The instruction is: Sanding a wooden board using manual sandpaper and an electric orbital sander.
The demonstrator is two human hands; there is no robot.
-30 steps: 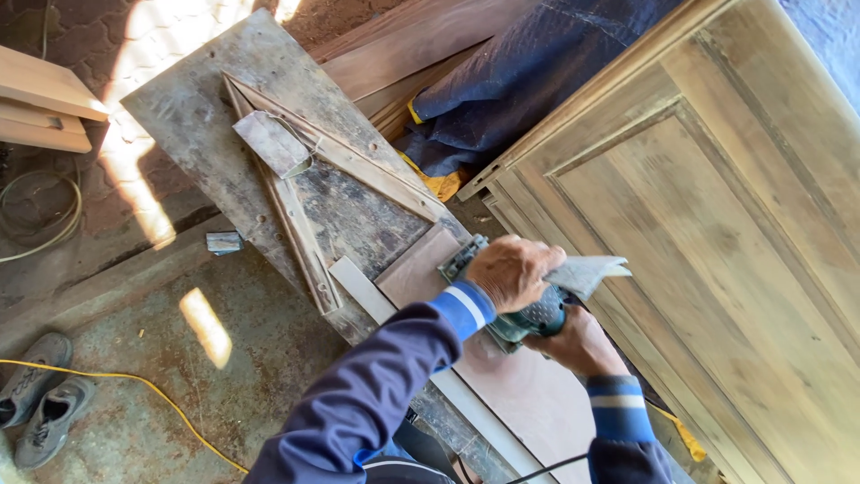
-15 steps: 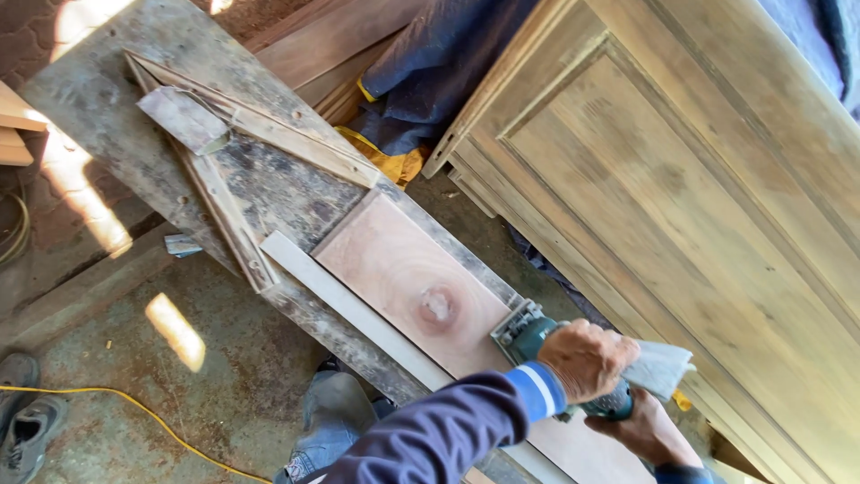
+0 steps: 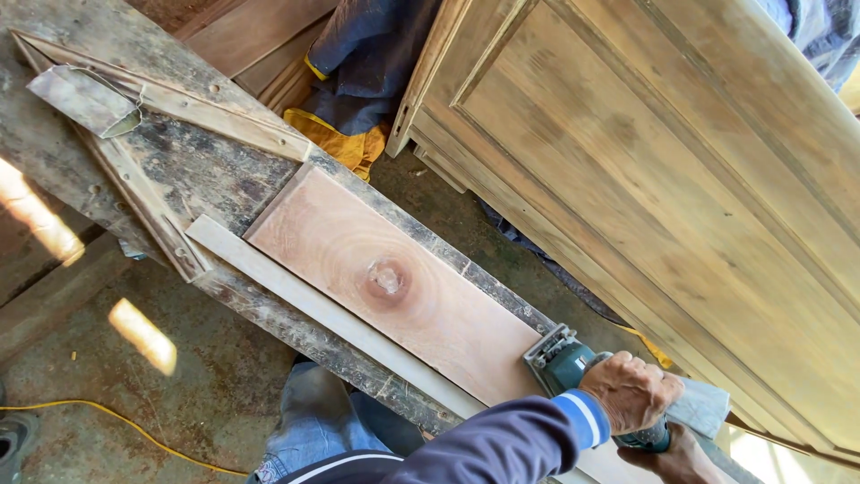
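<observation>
1. Down the board they've gone: half a second back the hands and tool sat a little further up the plank, a full second back they covered its far end, and now the planed face lies bare behind them, knot and all.
2. Left hand (image 3: 632,392) is clamped over the top of the green power planer (image 3: 573,372), knuckles up, blue sleeve with a striped cuff running back towards the camera.
3. Right hand (image 3: 676,453) sits just below and behind the left one, wrapped round the rear of the tool; most of it is hidden, so only part of its hold shows.
4. The planer rests on the near end of the reddish wooden plank (image 3: 394,278), its metal front shoe pointing up the plank, away from the hands.
5. Alongside the plank, on the left hand's side, a pale thin strip of wood (image 3: 296,291) runs touching its edge.
6. Both lie on a worn, stained work surface (image 3: 202,175), with a triangular wooden frame (image 3: 161,116) at its far end, well apart from the hands.
7. Beyond the right hand stands a large panelled wooden door (image 3: 681,161), close to the tool.
8. Beneath the left arm, a yellow cable (image 3: 134,426) trails across the floor.
</observation>
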